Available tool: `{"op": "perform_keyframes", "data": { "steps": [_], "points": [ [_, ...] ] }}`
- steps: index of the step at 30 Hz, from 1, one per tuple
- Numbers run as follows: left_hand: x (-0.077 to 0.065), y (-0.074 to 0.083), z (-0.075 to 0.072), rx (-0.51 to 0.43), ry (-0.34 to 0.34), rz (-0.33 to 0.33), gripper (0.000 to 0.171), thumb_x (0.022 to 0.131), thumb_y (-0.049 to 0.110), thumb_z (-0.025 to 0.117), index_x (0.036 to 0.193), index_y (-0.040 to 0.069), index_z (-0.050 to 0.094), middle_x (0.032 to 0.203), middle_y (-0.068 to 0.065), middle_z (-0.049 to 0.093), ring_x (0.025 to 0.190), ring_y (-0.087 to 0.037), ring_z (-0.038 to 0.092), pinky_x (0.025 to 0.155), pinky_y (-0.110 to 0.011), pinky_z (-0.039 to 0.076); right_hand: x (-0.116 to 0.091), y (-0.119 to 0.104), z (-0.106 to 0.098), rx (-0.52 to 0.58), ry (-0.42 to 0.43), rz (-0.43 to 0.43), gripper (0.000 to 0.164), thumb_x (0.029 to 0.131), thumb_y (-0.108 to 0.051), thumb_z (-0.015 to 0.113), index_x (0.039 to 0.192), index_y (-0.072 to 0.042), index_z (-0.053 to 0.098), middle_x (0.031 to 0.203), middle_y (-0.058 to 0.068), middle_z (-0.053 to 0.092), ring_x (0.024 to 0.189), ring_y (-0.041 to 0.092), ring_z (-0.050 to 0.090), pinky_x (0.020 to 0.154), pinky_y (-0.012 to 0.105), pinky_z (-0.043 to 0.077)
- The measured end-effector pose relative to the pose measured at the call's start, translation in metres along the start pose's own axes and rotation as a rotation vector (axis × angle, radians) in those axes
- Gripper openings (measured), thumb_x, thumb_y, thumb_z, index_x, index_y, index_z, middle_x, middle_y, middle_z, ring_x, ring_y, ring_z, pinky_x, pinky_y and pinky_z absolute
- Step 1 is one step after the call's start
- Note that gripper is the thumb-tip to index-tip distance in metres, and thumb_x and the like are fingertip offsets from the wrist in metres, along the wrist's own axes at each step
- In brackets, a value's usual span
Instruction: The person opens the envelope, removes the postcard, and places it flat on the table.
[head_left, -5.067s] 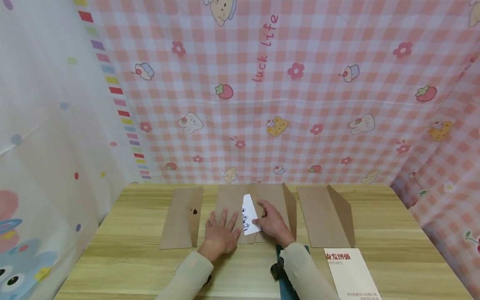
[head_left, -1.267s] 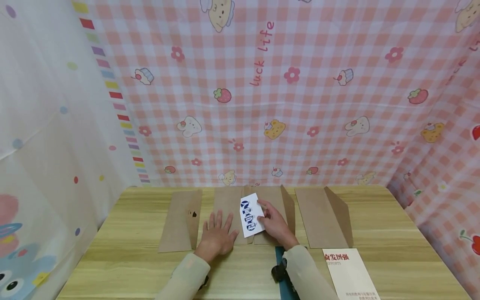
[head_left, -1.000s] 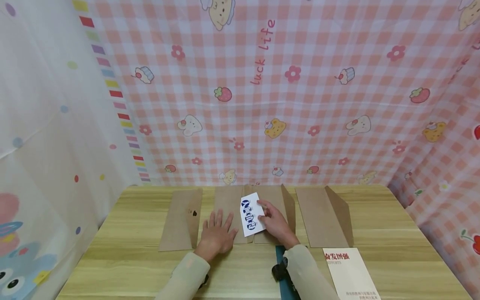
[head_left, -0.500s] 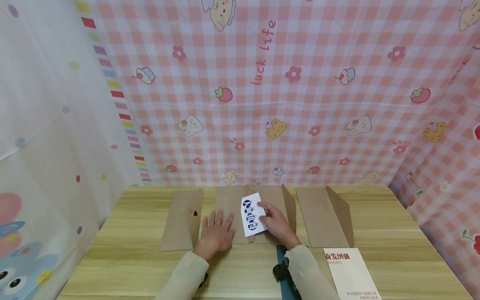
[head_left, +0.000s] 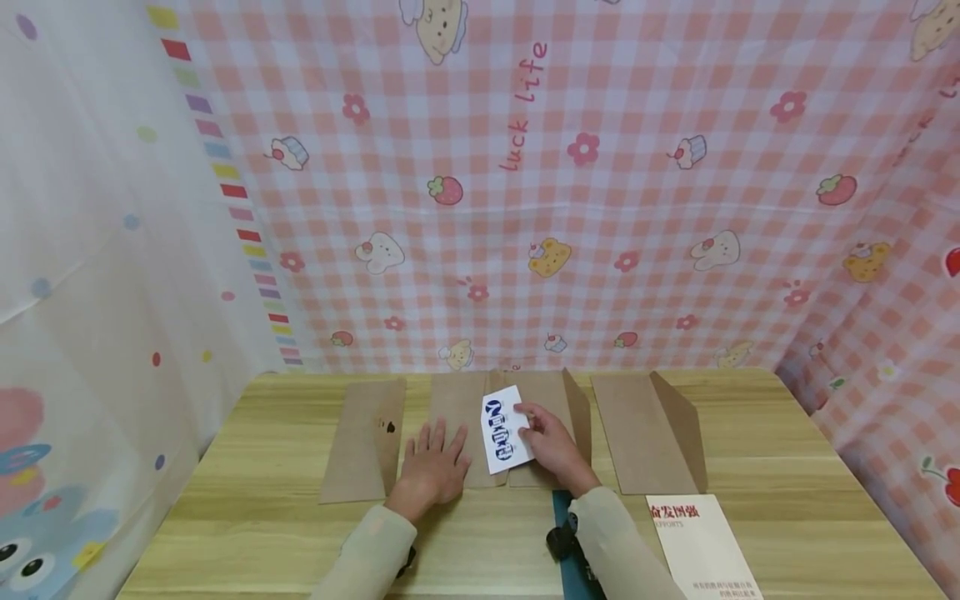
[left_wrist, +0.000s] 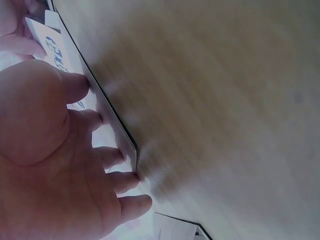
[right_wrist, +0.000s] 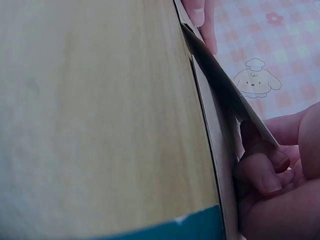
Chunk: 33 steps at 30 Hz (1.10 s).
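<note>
In the head view my right hand (head_left: 553,442) pinches the right edge of a small white card (head_left: 506,432) with dark blue print. The card tilts over the flap side of a brown kraft envelope (head_left: 457,396), second from the left. My left hand (head_left: 433,467) rests palm down on that envelope's near left part, fingers straight and spread. The left wrist view shows this hand's fingertips along the envelope edge, with the card (left_wrist: 54,50) beyond. In the right wrist view my right hand (right_wrist: 272,175) has its fingertips at the raised sheet's edge; its printed side is hidden.
Other brown envelopes with flaps lie in the row: one at left (head_left: 352,442), one under the right hand (head_left: 536,392), one at right (head_left: 633,433). A teal item (head_left: 573,575) lies under the right forearm. Right of it lies a cream booklet (head_left: 701,546) with red characters.
Since about five seconds ago, the card has turned and shows its print more fully. My left hand has shifted slightly left and nearer. Over the last second almost nothing has moved.
</note>
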<state>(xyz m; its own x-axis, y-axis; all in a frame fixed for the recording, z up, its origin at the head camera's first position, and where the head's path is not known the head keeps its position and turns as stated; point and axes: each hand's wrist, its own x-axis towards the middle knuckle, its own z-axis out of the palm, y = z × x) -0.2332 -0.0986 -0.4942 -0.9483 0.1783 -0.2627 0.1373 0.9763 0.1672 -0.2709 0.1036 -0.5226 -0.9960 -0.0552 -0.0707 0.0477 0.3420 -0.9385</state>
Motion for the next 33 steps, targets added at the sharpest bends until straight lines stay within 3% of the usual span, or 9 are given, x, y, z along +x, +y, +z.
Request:
{"op": "perform_keyframes", "data": {
  "steps": [23,33],
  "points": [
    [-0.0009,-0.0014,0.0041,-0.015,0.025,0.010,0.054,0.107,0.037,0.034,0.158,0.019,0.028,0.164,-0.016,0.017,0.151,-0.040,0.013,0.117,-0.062,0.016,-0.0016,-0.0055,-0.0058,-0.119,0.003,0.002,0.041,0.095,-0.003,0.058,0.135,-0.014,0.060,0.095,0.007,0.053,0.092,0.023,0.051,0.076,0.034,0.039],
    [-0.0040,-0.0018,-0.0021,0.004,0.004,0.037,0.055,0.107,0.028,0.033,0.158,0.012,0.024,0.164,-0.017,0.017,0.150,-0.041,0.014,0.117,-0.063,0.017,-0.0032,-0.0081,-0.0089,-0.122,-0.013,0.003,0.041,0.095,-0.002,0.056,0.135,-0.012,0.059,0.101,0.009,0.055,0.096,0.024,0.051,0.079,0.035,0.041]
  ]
}}
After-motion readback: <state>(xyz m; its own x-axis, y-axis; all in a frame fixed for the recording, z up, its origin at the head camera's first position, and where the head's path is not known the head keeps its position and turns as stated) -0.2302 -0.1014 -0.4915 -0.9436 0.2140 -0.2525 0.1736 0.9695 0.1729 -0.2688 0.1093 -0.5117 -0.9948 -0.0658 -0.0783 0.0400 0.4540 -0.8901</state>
